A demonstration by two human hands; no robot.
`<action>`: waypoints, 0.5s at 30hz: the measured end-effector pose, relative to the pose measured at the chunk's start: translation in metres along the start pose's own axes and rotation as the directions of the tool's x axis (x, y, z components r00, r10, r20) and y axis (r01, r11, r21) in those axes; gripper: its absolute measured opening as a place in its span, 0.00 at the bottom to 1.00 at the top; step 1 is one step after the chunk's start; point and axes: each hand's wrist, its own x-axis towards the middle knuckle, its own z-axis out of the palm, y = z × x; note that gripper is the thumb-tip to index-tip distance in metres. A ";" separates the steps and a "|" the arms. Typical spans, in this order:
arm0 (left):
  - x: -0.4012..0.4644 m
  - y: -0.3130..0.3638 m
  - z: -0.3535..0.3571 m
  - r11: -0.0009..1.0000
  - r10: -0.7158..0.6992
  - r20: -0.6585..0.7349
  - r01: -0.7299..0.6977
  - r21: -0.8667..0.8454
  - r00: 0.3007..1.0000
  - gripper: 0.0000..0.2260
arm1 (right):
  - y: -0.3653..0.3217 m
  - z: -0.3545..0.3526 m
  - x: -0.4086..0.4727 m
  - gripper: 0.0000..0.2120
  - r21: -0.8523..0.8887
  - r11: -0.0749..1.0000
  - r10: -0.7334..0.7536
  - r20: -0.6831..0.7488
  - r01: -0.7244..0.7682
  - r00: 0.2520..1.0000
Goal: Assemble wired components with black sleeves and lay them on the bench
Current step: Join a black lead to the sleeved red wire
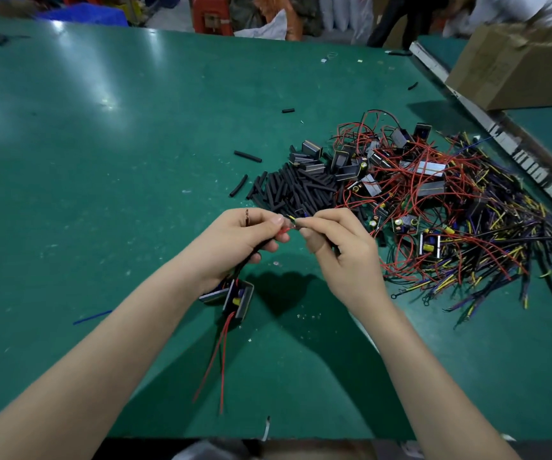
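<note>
In the head view, a joining step is judged to be under way: a red wire end [283,230] is being pinched by the left hand [248,239], its component [238,298] dangling below, just above the tabletop [102,161]. A yellow-tipped lead [292,218] is being pinched by the right hand [341,247]. Next, a black sleeve [297,190] from the pile just beyond is probably needed.

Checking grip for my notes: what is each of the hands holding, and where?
Left hand pinches a component's wires; it dangles below. Right hand pinches a thin wire end.
</note>
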 end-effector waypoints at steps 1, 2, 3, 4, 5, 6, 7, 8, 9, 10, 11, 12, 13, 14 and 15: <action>0.000 0.000 0.000 0.998 0.046 -0.028 -0.044 0.043 0.999 0.06 | -0.001 0.000 0.000 0.09 0.003 1.000 0.018 0.000 -0.018 1.000; -0.001 -0.001 0.000 0.994 0.090 -0.042 -0.087 0.065 0.995 0.06 | -0.002 0.000 0.001 0.08 0.005 1.000 0.031 -0.003 -0.031 1.000; -0.002 -0.001 0.001 0.990 0.129 -0.041 -0.126 0.063 0.991 0.05 | -0.002 -0.001 0.002 0.08 0.007 0.999 0.043 -0.004 -0.043 0.999; -0.003 -0.003 0.001 0.985 0.165 -0.034 -0.163 0.055 0.986 0.05 | -0.003 -0.002 0.002 0.08 0.017 0.998 0.057 -0.003 -0.057 0.998; -0.004 -0.006 0.001 0.978 0.202 -0.031 -0.200 0.059 0.979 0.08 | -0.004 -0.003 0.003 0.08 0.036 0.996 0.077 0.000 -0.077 0.997; -0.006 -0.009 0.001 0.969 0.239 -0.039 -0.236 0.073 0.970 0.11 | -0.004 -0.004 0.003 0.09 0.061 0.993 0.106 0.005 -0.106 0.994; -0.008 -0.014 0.000 0.959 0.275 -0.059 -0.270 0.088 0.960 0.12 | -0.005 -0.005 0.002 0.09 0.094 0.984 0.152 0.011 -0.152 0.988; -0.010 -0.018 0.000 0.948 0.311 -0.087 -0.303 0.094 0.946 0.12 | -0.006 -0.005 0.002 0.10 0.135 0.967 0.216 0.022 -0.217 0.976; -0.012 -0.022 0.000 0.935 0.350 -0.119 -0.338 0.108 0.929 0.10 | -0.007 -0.005 0.002 0.11 0.181 0.941 0.285 0.038 -0.287 0.958; -0.013 -0.026 0.000 0.917 0.393 -0.146 -0.374 0.142 0.908 0.07 | -0.008 -0.005 0.002 0.11 0.221 0.912 0.344 0.054 -0.347 0.938; -0.014 -0.029 0.001 0.893 0.437 -0.159 -0.407 0.193 0.885 0.05 | -0.009 -0.004 0.003 0.11 0.242 0.892 0.378 0.066 -0.382 0.923; -0.014 -0.030 0.002 0.867 0.476 -0.156 -0.432 0.246 0.866 0.04 | -0.009 -0.004 0.004 0.09 0.239 0.889 0.384 0.070 -0.390 0.920; -0.014 -0.031 0.004 0.843 0.505 -0.144 -0.451 0.293 0.851 0.04 | -0.010 -0.004 0.004 0.08 0.216 0.901 0.372 0.067 -0.377 0.926; -0.013 -0.031 0.007 0.824 0.524 -0.131 -0.462 0.329 0.841 0.04 | -0.011 -0.004 0.005 0.08 0.188 0.915 0.352 0.059 -0.357 0.934; -0.012 -0.030 0.009 0.809 0.536 -0.121 -0.467 0.358 0.835 0.05 | -0.012 -0.004 0.006 0.07 0.164 0.927 0.333 0.048 -0.337 0.942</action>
